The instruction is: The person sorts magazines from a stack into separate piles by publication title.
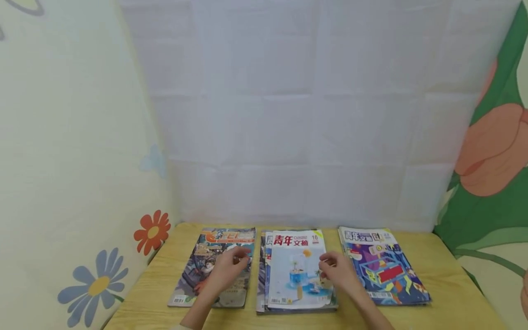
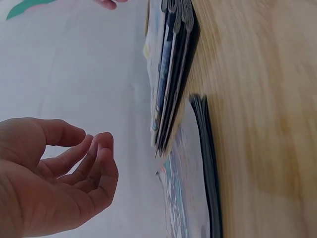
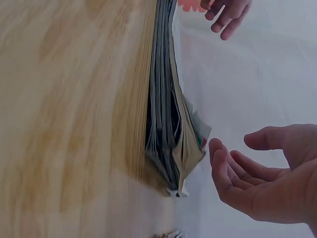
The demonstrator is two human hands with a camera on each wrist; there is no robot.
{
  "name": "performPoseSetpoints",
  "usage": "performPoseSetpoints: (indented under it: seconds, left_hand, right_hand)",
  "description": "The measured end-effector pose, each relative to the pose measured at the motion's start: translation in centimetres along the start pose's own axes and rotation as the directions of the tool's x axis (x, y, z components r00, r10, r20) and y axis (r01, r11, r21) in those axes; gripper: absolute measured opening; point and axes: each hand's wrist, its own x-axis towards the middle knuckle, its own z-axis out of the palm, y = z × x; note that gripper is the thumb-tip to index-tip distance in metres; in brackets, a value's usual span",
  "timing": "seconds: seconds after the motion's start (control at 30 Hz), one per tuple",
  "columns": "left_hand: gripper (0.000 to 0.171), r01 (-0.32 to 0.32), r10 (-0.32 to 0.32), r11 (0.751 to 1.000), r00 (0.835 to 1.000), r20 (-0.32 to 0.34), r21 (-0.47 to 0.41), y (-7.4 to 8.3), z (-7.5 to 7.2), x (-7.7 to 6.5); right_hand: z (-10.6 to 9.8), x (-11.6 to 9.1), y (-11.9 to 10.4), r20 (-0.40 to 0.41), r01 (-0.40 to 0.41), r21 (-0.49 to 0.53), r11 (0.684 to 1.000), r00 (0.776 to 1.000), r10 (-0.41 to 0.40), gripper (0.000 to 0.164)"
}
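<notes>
Three piles of magazines lie on a wooden table. My left hand (image 1: 232, 266) hovers over the left magazine pile (image 1: 194, 279), whose cover is dark and busy. In the left wrist view its thumb and fingers bend loosely toward each other, with nothing between them. The middle magazine pile (image 1: 284, 275) has a white cover with red characters on top. Close to that pile's right edge hangs my right hand (image 1: 339, 269). Its thumb (image 3: 265, 138) stands apart from the fingers, and the right wrist view shows a gap between the hand and the pages (image 3: 166, 99).
To the right lies a third magazine pile (image 1: 389, 272) with a purple and blue cover. The wooden table (image 1: 449, 284) ends at a white cloth backdrop (image 1: 305, 114). Flower-painted panels (image 1: 82, 160) flank it on both sides. At the far right edge, part of another person's hand (image 1: 525, 295) shows.
</notes>
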Motion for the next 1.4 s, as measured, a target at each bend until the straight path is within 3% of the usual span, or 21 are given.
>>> performPoseSetpoints:
  seconds: [0.17,0.33,0.57,0.8,1.0,1.2,1.4]
  left_hand:
    - [0.025,-0.022,0.022,1.0,0.999,0.027,0.011,0.8,1.3,0.7]
    - [0.026,-0.022,0.02,0.999,0.999,0.044,0.04,1.2,2.6,1.2]
    - [0.029,0.019,-0.021,0.999,0.999,0.04,0.049,1.5,4.0,1.5]
    - [0.031,0.064,-0.073,0.993,0.992,0.1,0.098,2.0,5.3,1.6]
    - [0.033,0.089,-0.109,0.987,0.983,0.146,0.133,2.2,6.1,1.5]
    - [0.032,0.162,-0.166,0.986,0.982,0.088,0.047,1.9,6.7,1.4]
    - [0.037,0.334,-0.333,0.933,0.942,0.029,-0.13,1.6,7.4,1.7]
  right_hand:
    - [-0.9,0.1,0.3,-0.068,0.056,-0.024,0.998,0.996,-0.057,0.025]
    - [-1.7,0.2,1.0,-0.08,0.036,-0.119,0.992,0.996,-0.046,0.026]
    - [-1.9,0.8,1.7,-0.028,0.002,-0.151,0.988,1.0,-0.007,0.031]
    - [-1.9,1.3,2.3,0.054,-0.056,-0.265,0.963,0.996,0.072,0.04]
    - [-1.7,1.4,3.0,0.109,-0.089,-0.221,0.971,0.987,0.115,0.032]
    - [-1.7,1.2,3.1,0.156,-0.177,-0.108,0.978,0.969,0.193,0.037]
    - [-1.8,0.9,3.3,0.15,-0.176,-0.051,0.983,0.972,0.181,0.041]
